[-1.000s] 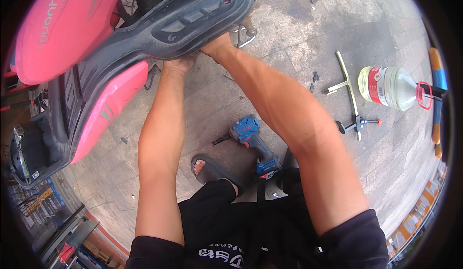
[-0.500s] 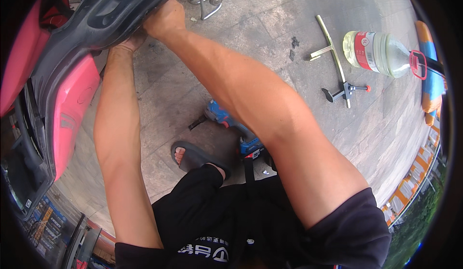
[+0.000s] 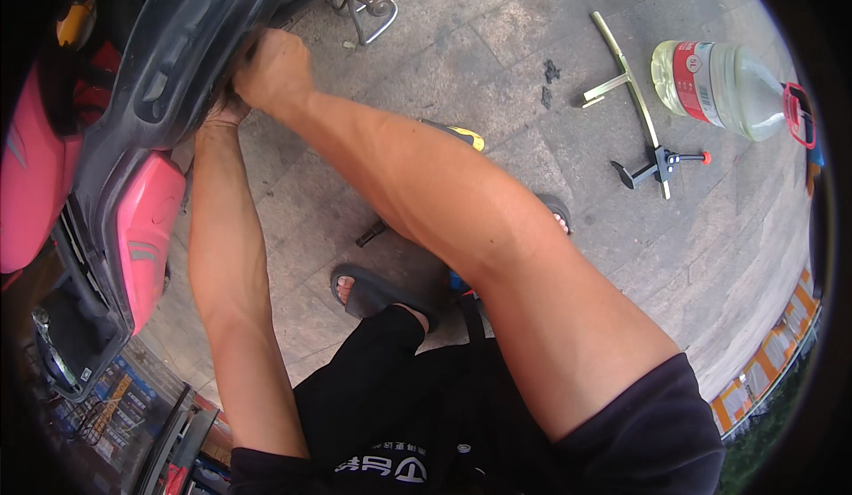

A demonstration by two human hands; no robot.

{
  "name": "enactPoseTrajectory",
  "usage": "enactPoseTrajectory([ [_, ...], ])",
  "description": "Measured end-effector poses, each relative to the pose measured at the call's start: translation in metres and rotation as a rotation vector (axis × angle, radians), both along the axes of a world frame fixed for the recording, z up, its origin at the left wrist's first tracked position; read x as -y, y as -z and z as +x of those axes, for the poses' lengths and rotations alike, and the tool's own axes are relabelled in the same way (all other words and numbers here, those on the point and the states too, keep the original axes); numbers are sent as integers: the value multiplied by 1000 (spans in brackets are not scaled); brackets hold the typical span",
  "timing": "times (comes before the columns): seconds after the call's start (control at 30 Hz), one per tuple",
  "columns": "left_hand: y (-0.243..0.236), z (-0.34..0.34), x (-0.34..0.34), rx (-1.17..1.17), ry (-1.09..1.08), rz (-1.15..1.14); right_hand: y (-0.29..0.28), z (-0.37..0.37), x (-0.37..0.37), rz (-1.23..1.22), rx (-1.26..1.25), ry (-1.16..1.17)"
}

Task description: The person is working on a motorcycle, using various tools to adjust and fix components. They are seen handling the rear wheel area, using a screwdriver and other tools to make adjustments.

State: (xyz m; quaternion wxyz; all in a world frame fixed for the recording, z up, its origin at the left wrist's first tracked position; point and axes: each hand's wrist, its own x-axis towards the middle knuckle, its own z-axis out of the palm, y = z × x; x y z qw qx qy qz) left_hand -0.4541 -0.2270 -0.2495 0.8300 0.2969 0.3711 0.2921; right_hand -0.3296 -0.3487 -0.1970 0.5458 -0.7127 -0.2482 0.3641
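Note:
A scooter with pink side panels [image 3: 151,237] and a black plastic footboard [image 3: 169,78] stands at the far left. My right hand [image 3: 277,71] is curled into a fist against the footboard's right edge; whatever its fingers hold is out of sight. Just below it, my left hand [image 3: 226,110] reaches to the underside of the same edge. Its fingers are hidden by the footboard and the right hand.
A power tool's black tip [image 3: 371,234] shows beneath my right forearm, near my sandalled foot [image 3: 377,293]. Beyond the arm lies a yellow-ended object [image 3: 468,138]. Farther right are a metal bar with a clamp [image 3: 637,109] and a large bottle of pale liquid [image 3: 723,87]. A metal stand [image 3: 377,20] is beside the scooter.
The view has shifted, and both hands appear lower and farther left along the footboard edge. My right arm now covers most of the blue power tool. The yellow-ended object has come into sight.

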Motion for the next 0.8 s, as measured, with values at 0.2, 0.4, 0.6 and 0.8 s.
enactPoseTrajectory([
  [0.2, -5, 0, 1, -14, 67, 49, 2, -1, -5, 4, 15, 41],
  [0.4, -4, -3, -3, 70, 125, 45, 0, 0, -2, -37, -9, 32],
  [0.6, -2, -6, -9, 109, 167, -9, -4, 2, 0, -35, -25, 6],
  [0.8, 1, -8, -11, 81, 143, -18, -4, -1, -2, -17, -21, 54],
])
